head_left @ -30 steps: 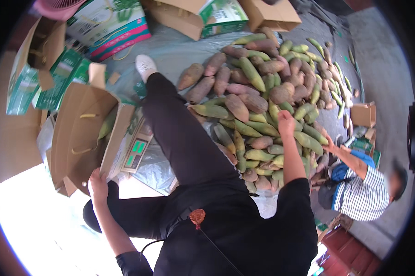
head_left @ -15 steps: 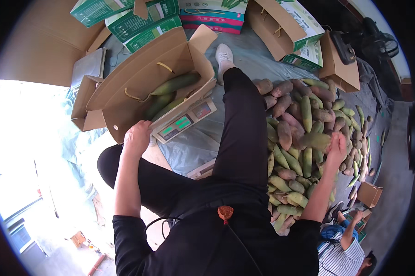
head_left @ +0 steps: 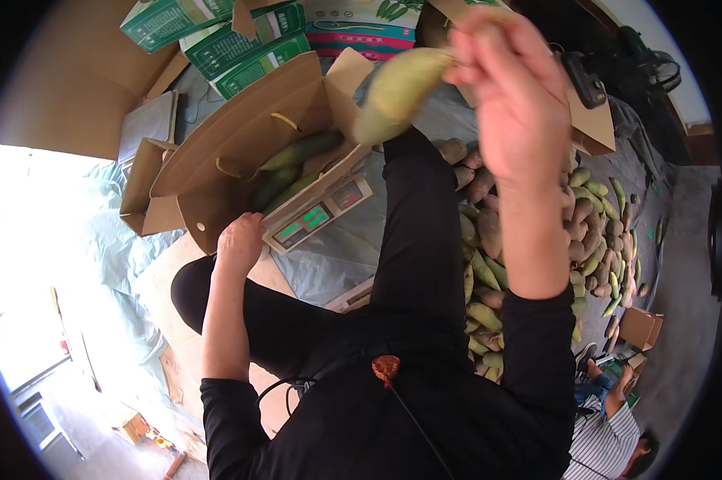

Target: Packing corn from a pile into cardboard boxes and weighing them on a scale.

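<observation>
My right hand (head_left: 521,96) is raised, its fingers pinching the thin end of a green radish (head_left: 397,94) that hangs near the right side of an open cardboard box (head_left: 209,182). Inside the box lie several dark green radishes (head_left: 301,150). The box rests on a scale (head_left: 321,219) with a lit green display. My left hand (head_left: 241,242) is closed on the box's near corner, beside the scale. Its fingertips are partly hidden.
To my right spreads a big pile of green and purplish radishes (head_left: 589,232), partly hidden by my right arm. Green and white cartons (head_left: 257,56) stand beyond the box. A black fan (head_left: 653,68) is at far right. Another person (head_left: 605,440) crouches at lower right.
My right hand has lifted the green radish from above the pile, bringing it up and left toward the box. My left hand stays at the box's corner.
</observation>
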Demonstrator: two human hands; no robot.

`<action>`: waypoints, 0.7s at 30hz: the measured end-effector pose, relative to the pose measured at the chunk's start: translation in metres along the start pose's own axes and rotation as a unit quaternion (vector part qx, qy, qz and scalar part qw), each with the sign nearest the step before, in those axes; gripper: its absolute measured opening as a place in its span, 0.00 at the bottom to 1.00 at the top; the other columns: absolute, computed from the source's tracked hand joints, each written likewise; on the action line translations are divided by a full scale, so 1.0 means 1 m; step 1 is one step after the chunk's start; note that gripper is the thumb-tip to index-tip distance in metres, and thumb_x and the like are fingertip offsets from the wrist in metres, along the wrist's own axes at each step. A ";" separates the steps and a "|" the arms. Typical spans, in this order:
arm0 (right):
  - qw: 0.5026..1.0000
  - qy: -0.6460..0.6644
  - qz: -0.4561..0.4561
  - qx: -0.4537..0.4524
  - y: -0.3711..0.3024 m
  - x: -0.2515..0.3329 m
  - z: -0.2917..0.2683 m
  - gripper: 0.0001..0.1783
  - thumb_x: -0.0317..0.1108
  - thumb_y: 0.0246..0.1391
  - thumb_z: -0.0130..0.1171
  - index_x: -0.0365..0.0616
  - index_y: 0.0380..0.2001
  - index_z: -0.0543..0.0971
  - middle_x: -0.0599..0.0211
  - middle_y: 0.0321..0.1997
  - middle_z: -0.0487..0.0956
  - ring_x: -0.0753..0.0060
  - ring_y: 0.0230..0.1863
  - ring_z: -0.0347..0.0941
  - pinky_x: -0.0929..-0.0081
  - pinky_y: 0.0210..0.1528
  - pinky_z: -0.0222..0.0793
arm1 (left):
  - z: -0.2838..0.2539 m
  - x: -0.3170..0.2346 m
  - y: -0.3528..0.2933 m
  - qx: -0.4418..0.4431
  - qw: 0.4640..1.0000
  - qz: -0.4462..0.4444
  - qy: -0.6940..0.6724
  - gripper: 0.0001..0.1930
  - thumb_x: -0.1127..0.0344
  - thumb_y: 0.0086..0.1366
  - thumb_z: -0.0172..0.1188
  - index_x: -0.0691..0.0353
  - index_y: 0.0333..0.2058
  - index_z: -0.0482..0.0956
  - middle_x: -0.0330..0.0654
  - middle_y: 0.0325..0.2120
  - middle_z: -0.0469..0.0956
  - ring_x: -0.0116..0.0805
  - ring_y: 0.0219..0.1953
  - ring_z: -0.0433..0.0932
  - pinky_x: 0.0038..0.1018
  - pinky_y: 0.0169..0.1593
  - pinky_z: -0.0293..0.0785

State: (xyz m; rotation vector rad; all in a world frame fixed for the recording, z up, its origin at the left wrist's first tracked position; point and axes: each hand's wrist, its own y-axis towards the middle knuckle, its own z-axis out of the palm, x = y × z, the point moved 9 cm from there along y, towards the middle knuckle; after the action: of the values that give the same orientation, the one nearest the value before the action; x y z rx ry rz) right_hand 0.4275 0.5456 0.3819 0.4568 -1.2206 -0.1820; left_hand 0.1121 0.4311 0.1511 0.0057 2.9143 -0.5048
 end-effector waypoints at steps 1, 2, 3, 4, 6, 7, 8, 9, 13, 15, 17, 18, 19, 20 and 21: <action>0.999 0.030 -0.005 0.031 0.006 -0.011 0.014 0.10 0.29 0.61 0.47 0.37 0.39 0.76 0.70 0.32 0.74 0.83 0.31 0.67 0.83 0.36 0.66 | 0.000 0.000 0.000 -0.004 1.000 0.000 0.003 0.08 0.68 0.59 0.53 0.60 0.37 0.77 0.48 0.36 0.76 0.49 0.41 0.76 0.40 0.44 0.73; 0.993 0.102 0.042 0.034 0.010 -0.033 0.026 0.07 0.29 0.62 0.48 0.38 0.38 0.75 0.73 0.30 0.73 0.85 0.29 0.66 0.86 0.34 0.64 | 0.001 -0.002 0.002 -0.003 1.000 0.008 0.003 0.08 0.68 0.59 0.53 0.60 0.37 0.77 0.48 0.36 0.76 0.49 0.41 0.76 0.40 0.44 0.73; 0.988 0.140 0.049 0.033 0.014 -0.046 0.037 0.08 0.30 0.63 0.46 0.39 0.38 0.75 0.75 0.27 0.71 0.87 0.27 0.63 0.88 0.33 0.62 | 0.000 0.001 0.001 0.001 1.000 -0.004 -0.004 0.08 0.68 0.59 0.53 0.61 0.37 0.76 0.48 0.36 0.76 0.50 0.41 0.76 0.40 0.44 0.73; 0.986 0.145 0.066 0.051 0.017 -0.062 0.043 0.07 0.30 0.63 0.47 0.40 0.38 0.74 0.73 0.29 0.72 0.86 0.28 0.65 0.86 0.33 0.63 | 0.001 0.003 0.002 0.004 1.000 -0.013 -0.012 0.08 0.68 0.59 0.53 0.62 0.36 0.76 0.49 0.36 0.76 0.50 0.41 0.76 0.40 0.44 0.72; 0.997 0.054 0.056 -0.021 0.017 -0.066 0.048 0.07 0.28 0.56 0.50 0.41 0.30 0.78 0.74 0.23 0.74 0.88 0.23 0.64 0.88 0.26 0.60 | 0.001 0.002 0.001 0.001 1.000 0.006 -0.008 0.08 0.68 0.59 0.53 0.62 0.36 0.75 0.50 0.35 0.75 0.52 0.41 0.75 0.41 0.44 0.72; 0.998 0.015 0.061 0.000 0.015 -0.074 0.055 0.09 0.30 0.59 0.49 0.41 0.32 0.79 0.77 0.25 0.74 0.87 0.26 0.67 0.87 0.30 0.64 | 0.000 0.006 -0.001 -0.006 1.000 0.003 -0.001 0.09 0.67 0.59 0.52 0.62 0.37 0.75 0.50 0.35 0.75 0.52 0.41 0.75 0.42 0.44 0.72; 0.999 -0.010 0.048 -0.018 0.013 -0.077 0.056 0.08 0.29 0.59 0.49 0.42 0.32 0.78 0.78 0.25 0.73 0.87 0.27 0.67 0.86 0.29 0.64 | 0.003 0.003 0.004 -0.012 1.000 0.014 0.001 0.09 0.67 0.59 0.52 0.62 0.37 0.75 0.51 0.35 0.76 0.53 0.41 0.75 0.42 0.44 0.71; 0.995 -0.100 -0.009 -0.028 0.011 -0.084 0.058 0.07 0.30 0.58 0.50 0.44 0.31 0.78 0.74 0.24 0.74 0.85 0.26 0.68 0.84 0.29 0.64 | 0.003 0.000 0.007 -0.009 1.000 0.022 0.005 0.10 0.67 0.59 0.52 0.62 0.38 0.76 0.51 0.36 0.76 0.53 0.42 0.74 0.42 0.44 0.71; 0.945 -0.301 -0.088 0.093 -0.028 -0.110 0.125 0.07 0.34 0.50 0.56 0.49 0.32 0.80 0.63 0.37 0.78 0.56 0.41 0.73 0.60 0.42 0.69 | 0.015 0.013 0.012 0.022 1.000 0.016 0.008 0.15 0.68 0.59 0.52 0.63 0.45 0.75 0.55 0.42 0.75 0.55 0.45 0.73 0.42 0.47 0.70; 0.936 -0.311 -0.027 0.163 -0.051 -0.123 0.137 0.09 0.34 0.50 0.57 0.47 0.35 0.81 0.66 0.43 0.77 0.58 0.46 0.73 0.61 0.46 0.69 | 0.010 -0.004 0.014 0.037 0.999 0.022 -0.026 0.15 0.69 0.59 0.52 0.65 0.45 0.74 0.57 0.42 0.75 0.57 0.46 0.73 0.42 0.46 0.69; 0.948 -0.283 -0.018 0.143 -0.059 -0.115 0.124 0.09 0.33 0.49 0.58 0.48 0.36 0.81 0.68 0.41 0.78 0.61 0.47 0.73 0.62 0.46 0.69 | 0.000 -0.013 0.008 0.028 0.997 -0.002 -0.072 0.13 0.71 0.59 0.53 0.68 0.43 0.75 0.59 0.39 0.75 0.58 0.43 0.73 0.43 0.43 0.69; 0.949 -0.283 -0.009 0.138 -0.065 -0.113 0.111 0.09 0.33 0.48 0.59 0.47 0.35 0.81 0.69 0.40 0.78 0.62 0.46 0.73 0.62 0.45 0.69 | 0.008 -0.006 0.011 0.032 0.997 0.006 -0.070 0.13 0.71 0.59 0.53 0.68 0.43 0.75 0.59 0.39 0.75 0.58 0.43 0.73 0.43 0.43 0.69; 0.950 -0.292 -0.039 0.102 -0.066 -0.098 0.094 0.09 0.33 0.48 0.60 0.47 0.35 0.81 0.69 0.40 0.78 0.62 0.45 0.73 0.62 0.45 0.69 | 0.014 0.012 0.012 0.029 0.998 0.012 -0.057 0.12 0.71 0.59 0.53 0.68 0.41 0.75 0.59 0.38 0.75 0.59 0.42 0.74 0.42 0.43 0.69; 0.950 -0.298 -0.067 0.067 -0.069 -0.086 0.073 0.09 0.33 0.47 0.61 0.47 0.34 0.81 0.70 0.40 0.79 0.62 0.45 0.73 0.63 0.44 0.69 | 0.017 0.023 0.012 0.027 0.999 0.015 -0.045 0.11 0.71 0.59 0.53 0.68 0.40 0.75 0.58 0.36 0.76 0.59 0.41 0.74 0.42 0.43 0.69; 0.944 -0.317 -0.086 0.031 -0.072 -0.080 0.046 0.09 0.33 0.47 0.61 0.47 0.34 0.80 0.70 0.39 0.79 0.62 0.44 0.73 0.63 0.44 0.68 | 0.010 0.013 0.009 0.001 0.996 0.027 -0.084 0.10 0.71 0.59 0.53 0.69 0.39 0.75 0.58 0.34 0.76 0.58 0.39 0.74 0.42 0.43 0.69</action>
State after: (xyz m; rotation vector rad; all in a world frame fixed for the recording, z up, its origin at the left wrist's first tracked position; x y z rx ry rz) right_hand 0.3649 0.5005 0.2939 0.5829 -1.8212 -0.4672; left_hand 0.1013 0.4361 0.1361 0.0400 2.7425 -0.4750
